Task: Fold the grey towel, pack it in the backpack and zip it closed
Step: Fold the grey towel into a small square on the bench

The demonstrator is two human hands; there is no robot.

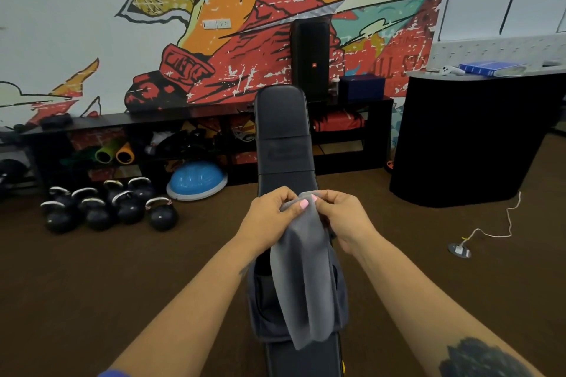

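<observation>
The grey towel (303,278) hangs in a long narrow drape in front of me. My left hand (269,217) and my right hand (343,220) pinch its top edge close together, thumbs almost touching. Behind the hanging cloth lies the dark backpack (260,300) on a black padded bench (283,137); the towel hides most of the bag's middle. I cannot tell whether the bag's zip is open.
Several black kettlebells (110,208) and a blue balance dome (196,180) sit on the brown floor to the left. A low black shelf (183,119) runs along the mural wall. A black counter (471,137) stands at right, with a white cable (502,229) on the floor.
</observation>
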